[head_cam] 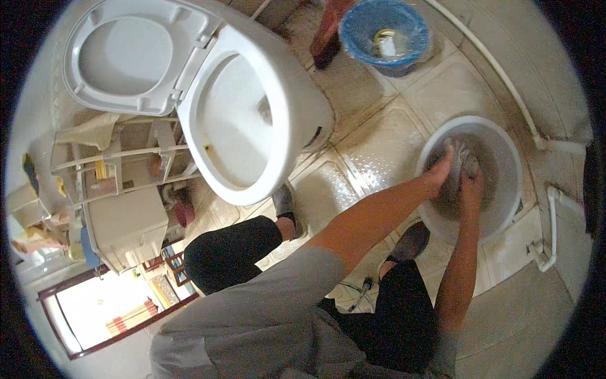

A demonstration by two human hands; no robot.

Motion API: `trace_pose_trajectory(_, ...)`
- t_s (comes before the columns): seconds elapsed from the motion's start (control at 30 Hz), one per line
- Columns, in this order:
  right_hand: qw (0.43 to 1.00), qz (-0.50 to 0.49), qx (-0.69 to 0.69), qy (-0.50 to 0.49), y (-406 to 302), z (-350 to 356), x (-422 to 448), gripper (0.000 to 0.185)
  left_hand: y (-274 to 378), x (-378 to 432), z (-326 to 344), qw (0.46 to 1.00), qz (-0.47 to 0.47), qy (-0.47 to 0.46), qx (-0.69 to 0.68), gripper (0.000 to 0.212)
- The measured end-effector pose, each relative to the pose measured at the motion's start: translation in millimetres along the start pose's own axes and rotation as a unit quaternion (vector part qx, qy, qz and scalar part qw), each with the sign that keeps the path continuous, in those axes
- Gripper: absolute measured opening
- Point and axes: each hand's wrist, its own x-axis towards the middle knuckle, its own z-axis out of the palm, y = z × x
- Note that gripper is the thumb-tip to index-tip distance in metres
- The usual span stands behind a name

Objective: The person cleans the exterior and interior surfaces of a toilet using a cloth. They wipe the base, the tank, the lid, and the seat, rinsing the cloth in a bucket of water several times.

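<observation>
A round white plastic basin (515, 161) stands on the tiled floor in front of me, to the right. Murky brownish water (490, 187) fills its lower part. Both of my hands are down inside it. A bunched, wet, greyish cloth (469, 162) is gripped in my right hand (472, 184), at the near side of the bundle. My left hand (440, 173) has hold of the cloth's left side, thumb up; its other fingers are mostly hidden by the hand itself and the water.
Left of me is a white toilet (279, 142) with its lid raised. A blue-rimmed bucket (345, 38), lined with clear plastic, stands beyond. White pipes (509, 90) follow the right wall. A cluttered rack (128, 154) is at left; a hose (362, 296) lies between my legs on wet tiles (378, 156).
</observation>
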Motion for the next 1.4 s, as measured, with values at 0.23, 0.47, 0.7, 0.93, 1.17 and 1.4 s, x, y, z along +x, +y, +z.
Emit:
trace_pose_trajectory(0.23, 0.991, -0.079, 0.094, -0.048, -146.9, -52.7, -91.9, 0.044, 6.0, 41.9, 2.4, 0.994, 0.027, -0.087, 0.061, 0.056)
trace_pose_trajectory(0.47, 0.990, -0.112, 0.026, 0.082, -100.4, -35.8, -49.8, 0.042, -36.6, 99.8, 21.9, 0.977, 0.196, 0.078, -0.020, 0.034)
trace_pose_trajectory(0.7, 0.975, -0.071, -0.077, 0.195, 39.5, -44.8, 27.7, 0.051, -27.0, 55.1, 50.1, 0.816, 0.280, 0.124, 0.490, 0.036)
trace_pose_trajectory(0.93, 0.964, -0.012, -0.145, 0.223, 19.2, -48.7, 1.7, 0.067, -22.9, 7.5, 15.4, 0.873, 0.155, 0.252, 0.387, 0.091)
trace_pose_trajectory(1.17, 0.999, 0.028, 0.000, -0.021, -40.4, -24.6, -25.0, 0.062, 6.3, 23.5, 25.6, 0.999, -0.041, 0.019, 0.026, 0.078)
trace_pose_trajectory(1.4, 0.987, -0.151, 0.062, 0.007, -162.9, -46.4, -86.0, 0.045, 9.2, 57.4, -4.1, 0.982, -0.117, -0.150, -0.012, 0.067)
